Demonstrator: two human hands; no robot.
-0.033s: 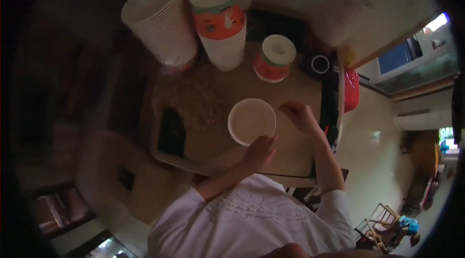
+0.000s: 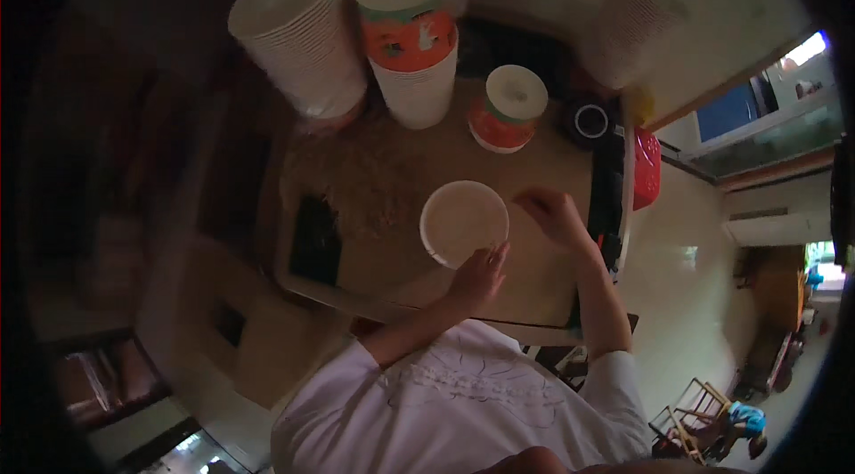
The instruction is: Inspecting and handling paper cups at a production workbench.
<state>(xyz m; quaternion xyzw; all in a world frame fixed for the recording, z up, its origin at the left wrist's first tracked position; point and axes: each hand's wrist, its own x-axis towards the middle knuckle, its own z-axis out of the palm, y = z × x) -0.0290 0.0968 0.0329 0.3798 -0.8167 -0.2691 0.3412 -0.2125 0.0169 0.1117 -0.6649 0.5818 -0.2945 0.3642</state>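
A round white paper bowl (image 2: 464, 223) stands on the brown tabletop, its inside facing up. My left hand (image 2: 478, 280) reaches across to its near right rim, fingers stretched out and seemingly touching the edge. To the right of the bowl, my right hand (image 2: 554, 218) hovers with fingers bent together in a pinch toward the rim. Whatever those fingertips may hold is too small and dim to make out. Beyond the bowl sits a short stack of white lids or bowls in an orange-and-green printed wrap (image 2: 509, 113).
Tall stacks of white paper bowls (image 2: 298, 42) rise at the back left, beside another stack with an orange printed band (image 2: 411, 42). A tan stringy heap (image 2: 361, 185) lies left of the bowl. Right of it are a dark round object (image 2: 589, 121) and a red perforated container (image 2: 647, 169).
The view has shifted very slightly. My left fingertips sit a touch higher along the bowl's rim, and my right hand is practically unmoved.
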